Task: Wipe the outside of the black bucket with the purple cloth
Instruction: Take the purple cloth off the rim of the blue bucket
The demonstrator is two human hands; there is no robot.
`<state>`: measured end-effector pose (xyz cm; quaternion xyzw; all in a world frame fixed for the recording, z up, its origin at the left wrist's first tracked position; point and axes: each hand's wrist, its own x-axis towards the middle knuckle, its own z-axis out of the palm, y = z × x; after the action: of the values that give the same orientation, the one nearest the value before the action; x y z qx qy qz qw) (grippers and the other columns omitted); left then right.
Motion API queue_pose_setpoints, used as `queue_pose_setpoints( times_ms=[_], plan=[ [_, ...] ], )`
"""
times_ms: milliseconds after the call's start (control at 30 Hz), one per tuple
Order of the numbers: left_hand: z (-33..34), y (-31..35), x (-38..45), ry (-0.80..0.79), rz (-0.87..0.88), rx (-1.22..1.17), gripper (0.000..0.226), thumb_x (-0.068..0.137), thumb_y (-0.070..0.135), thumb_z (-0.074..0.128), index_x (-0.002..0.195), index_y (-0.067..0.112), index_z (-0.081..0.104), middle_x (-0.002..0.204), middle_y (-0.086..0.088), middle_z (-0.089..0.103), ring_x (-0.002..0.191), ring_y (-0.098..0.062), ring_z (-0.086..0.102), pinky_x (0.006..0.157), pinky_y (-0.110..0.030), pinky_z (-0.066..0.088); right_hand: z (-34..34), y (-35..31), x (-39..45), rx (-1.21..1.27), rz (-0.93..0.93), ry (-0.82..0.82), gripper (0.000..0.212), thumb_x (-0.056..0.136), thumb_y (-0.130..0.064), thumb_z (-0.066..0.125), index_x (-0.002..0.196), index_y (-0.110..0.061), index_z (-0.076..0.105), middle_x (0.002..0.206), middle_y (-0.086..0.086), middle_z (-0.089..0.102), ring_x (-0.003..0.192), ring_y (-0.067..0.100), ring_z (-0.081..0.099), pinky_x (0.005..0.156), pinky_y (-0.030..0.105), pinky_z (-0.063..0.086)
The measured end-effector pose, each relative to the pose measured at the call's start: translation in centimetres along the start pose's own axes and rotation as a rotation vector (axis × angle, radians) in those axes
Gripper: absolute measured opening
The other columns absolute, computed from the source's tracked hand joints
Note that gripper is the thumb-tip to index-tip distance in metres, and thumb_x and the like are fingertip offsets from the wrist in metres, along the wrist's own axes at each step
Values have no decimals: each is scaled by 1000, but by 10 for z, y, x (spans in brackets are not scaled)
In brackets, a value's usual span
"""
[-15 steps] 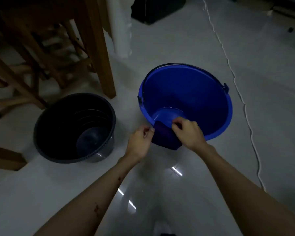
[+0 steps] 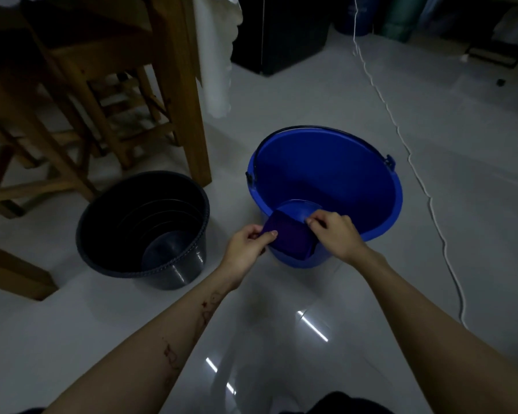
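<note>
The purple cloth [image 2: 287, 236] is stretched over the near rim of a blue bucket [image 2: 335, 174]. My left hand [image 2: 247, 251] pinches the cloth's left corner. My right hand [image 2: 335, 233] pinches its right corner. The black bucket [image 2: 174, 273] stands upright on the floor to the left of both hands, untouched, with its open mouth facing up.
Wooden chair and table legs [image 2: 196, 115] stand just behind the black bucket. A wooden block [image 2: 15, 276] lies at the far left. A white cord [image 2: 425, 192] runs along the floor on the right. A dark box [image 2: 281, 34] sits at the back. The floor is glossy grey tile.
Both hands still hold the cloth at the blue bucket's rim. They have spread slightly, pulling the cloth flatter. The view has shifted, showing more of the room's back.
</note>
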<state>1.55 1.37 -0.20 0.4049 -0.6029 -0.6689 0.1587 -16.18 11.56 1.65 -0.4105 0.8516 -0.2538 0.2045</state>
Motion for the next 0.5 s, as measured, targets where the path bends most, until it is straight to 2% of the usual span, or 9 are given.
queue_pose_setpoints(
  times_ms=[133, 233, 300, 333, 400, 500],
  plan=[
    [4, 22, -2, 95, 59, 60, 12, 90, 15, 69, 81, 18, 61, 85, -4, 69, 90, -25, 69, 90, -45, 59, -4, -2, -5, 25, 1, -56, 25, 98, -28, 44, 95, -15, 66, 88, 8, 69, 84, 26, 64, 72, 41, 49],
    [3, 51, -3, 154, 126, 114, 17, 84, 15, 70, 75, 20, 56, 80, -5, 68, 84, -27, 68, 80, -45, 61, -14, -9, -5, 37, -17, -115, 30, 93, -10, 46, 113, -19, 66, 108, 1, 69, 102, 18, 62, 88, 32, 49],
    [-4, 73, -8, 154, 189, 183, 16, 84, 16, 69, 78, 21, 55, 86, -7, 69, 84, -26, 68, 76, -43, 60, -22, -16, -8, 36, -36, -161, 45, 85, -3, 52, 126, -20, 58, 119, 4, 65, 114, 19, 58, 97, 30, 46],
    [-9, 82, -9, 134, 215, 209, 13, 85, 17, 68, 81, 22, 57, 92, -10, 70, 88, -28, 68, 79, -45, 61, -26, -20, -10, 24, -61, -175, 54, 81, -5, 58, 132, -22, 52, 124, 5, 63, 118, 19, 56, 98, 29, 45],
    [-20, 104, -15, 81, 245, 253, 8, 85, 19, 67, 89, 23, 61, 102, -12, 71, 97, -29, 68, 86, -48, 59, -32, -32, -12, -6, -130, -187, 78, 73, -16, 72, 142, -29, 37, 132, 6, 55, 124, 20, 49, 99, 32, 43],
    [-34, 138, -27, 0, 247, 273, 12, 89, 15, 65, 100, 17, 67, 109, -13, 70, 101, -28, 68, 83, -35, 59, -36, -59, -18, 25, -215, -164, 115, 58, -35, 84, 147, -39, 12, 144, 3, 40, 131, 23, 39, 105, 42, 38]
  ],
)
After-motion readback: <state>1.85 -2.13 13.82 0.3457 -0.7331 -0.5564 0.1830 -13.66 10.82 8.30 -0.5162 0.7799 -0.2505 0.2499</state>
